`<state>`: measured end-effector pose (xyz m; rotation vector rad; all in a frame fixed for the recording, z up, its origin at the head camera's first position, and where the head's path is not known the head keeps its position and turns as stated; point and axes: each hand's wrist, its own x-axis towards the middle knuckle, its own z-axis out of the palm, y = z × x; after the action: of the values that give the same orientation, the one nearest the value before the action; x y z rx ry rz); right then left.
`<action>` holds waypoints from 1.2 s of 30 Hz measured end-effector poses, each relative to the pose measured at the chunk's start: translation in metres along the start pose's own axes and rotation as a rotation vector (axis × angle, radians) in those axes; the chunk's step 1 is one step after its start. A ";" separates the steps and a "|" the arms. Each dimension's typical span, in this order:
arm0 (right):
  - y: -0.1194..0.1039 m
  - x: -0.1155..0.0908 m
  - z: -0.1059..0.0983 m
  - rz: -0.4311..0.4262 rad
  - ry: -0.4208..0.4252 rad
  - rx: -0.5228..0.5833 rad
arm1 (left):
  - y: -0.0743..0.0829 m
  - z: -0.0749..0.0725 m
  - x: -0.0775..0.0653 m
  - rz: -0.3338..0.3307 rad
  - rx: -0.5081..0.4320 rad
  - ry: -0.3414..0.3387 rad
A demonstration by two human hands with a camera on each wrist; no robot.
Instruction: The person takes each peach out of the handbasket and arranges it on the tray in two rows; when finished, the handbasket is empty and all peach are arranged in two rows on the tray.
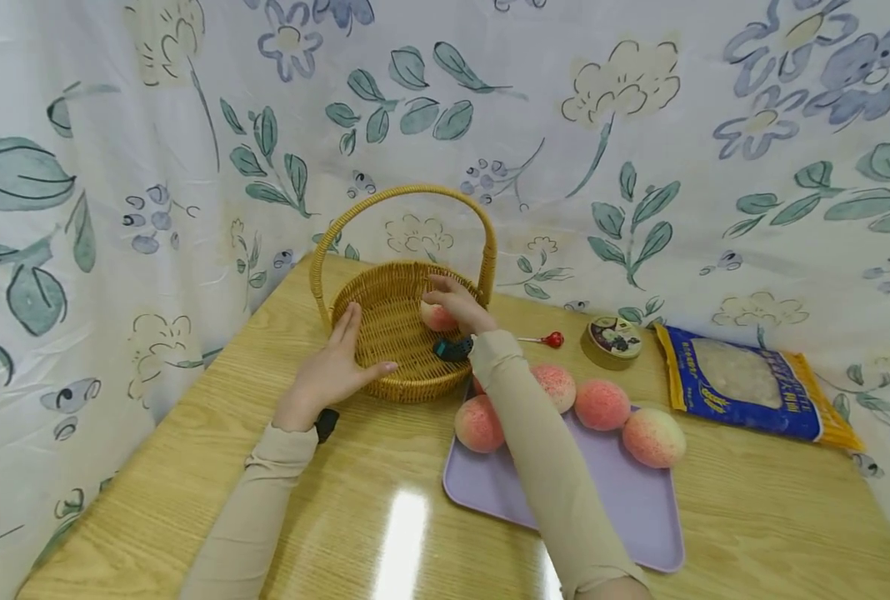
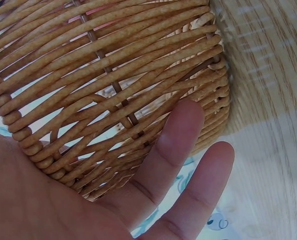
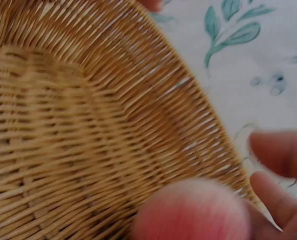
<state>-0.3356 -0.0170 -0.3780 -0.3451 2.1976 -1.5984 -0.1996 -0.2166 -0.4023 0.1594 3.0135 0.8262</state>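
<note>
My right hand (image 1: 460, 304) reaches inside the round wicker basket (image 1: 385, 388), its fingers bent over a pink and cream peach (image 1: 439, 315) near the right wall. In the right wrist view that peach (image 3: 191, 212) shows at the bottom, with blurred fingers (image 3: 281, 152) beside it above the basket's rim; the hand partly hides the peach in the head view. At the left of the basket, my left hand (image 1: 327, 375) rests against the rim, fingers straight and thumb spread. Seen by the left wrist camera, the left fingers (image 2: 176, 140) lie along the outside of the weave.
Several more peaches (image 1: 602, 405) sit on a lilac tray (image 1: 625, 517) under the right forearm. Behind it lie a red-tipped stick (image 1: 553, 339), a round tin (image 1: 613, 340) and a blue and yellow food bag (image 1: 745, 383). The basket's tall handle (image 1: 407, 191) arches up before a floral curtain.
</note>
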 end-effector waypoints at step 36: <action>-0.011 -0.038 -0.011 -0.155 0.071 0.776 | 0.000 0.002 0.001 0.004 -0.039 -0.017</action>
<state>-0.3075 0.0050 -0.3582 -0.2225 1.4465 -2.4091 -0.2009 -0.2155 -0.4046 0.1708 2.9794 0.8793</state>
